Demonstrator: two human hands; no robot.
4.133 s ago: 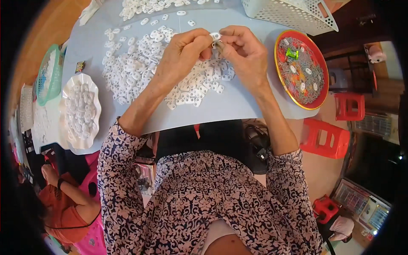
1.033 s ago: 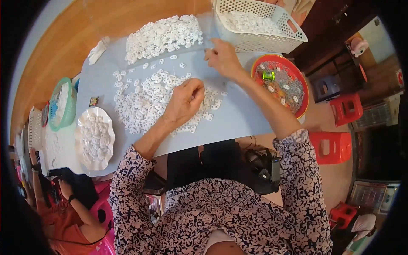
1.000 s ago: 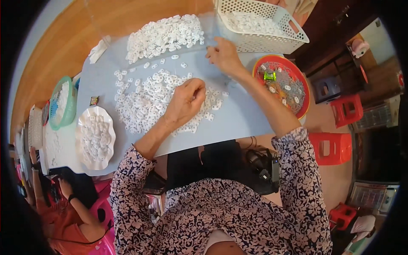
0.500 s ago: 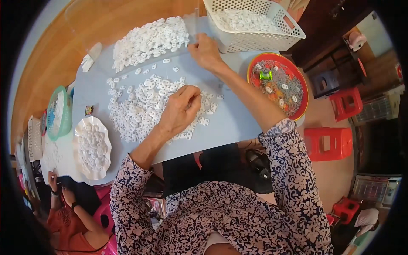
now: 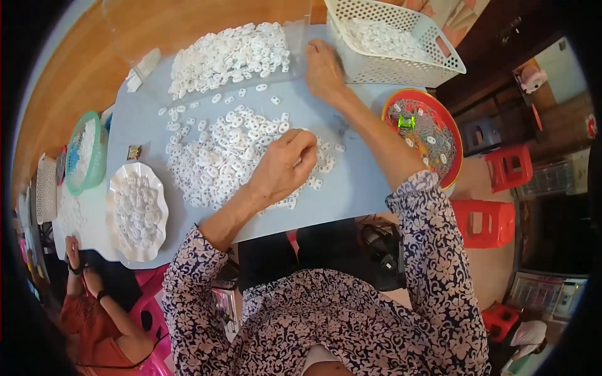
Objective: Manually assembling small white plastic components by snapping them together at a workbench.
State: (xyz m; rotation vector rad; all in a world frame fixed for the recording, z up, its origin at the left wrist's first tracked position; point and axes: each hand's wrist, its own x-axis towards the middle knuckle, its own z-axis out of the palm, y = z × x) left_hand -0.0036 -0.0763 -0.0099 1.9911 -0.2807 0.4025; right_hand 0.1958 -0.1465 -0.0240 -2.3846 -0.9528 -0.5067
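While looking down through the head view, can make out the left hand [image 5: 282, 167] curled over the right part of a heap of loose white two-holed pieces [image 5: 216, 160] on the pale blue table [image 5: 338, 185], hiding some of them. Cannot see inside the folded fingers, so cannot tell whether grasping a piece or merely clenched. Farther off, can find the right hand [image 5: 323, 72] between a clear box [image 5: 300, 37] of similar pieces and a perforated white basket [image 5: 395, 70]; cannot tell grasping from released there, nor touching the box from just beside. Can trace that box only by faint edges, cut off at the top. Can spot a round red tray [image 5: 453, 122] of grey bits partly behind the right forearm, a scalloped white dish [image 5: 162, 200] of more pieces at left, and, dim beyond, a co-worker [image 5: 110, 332].
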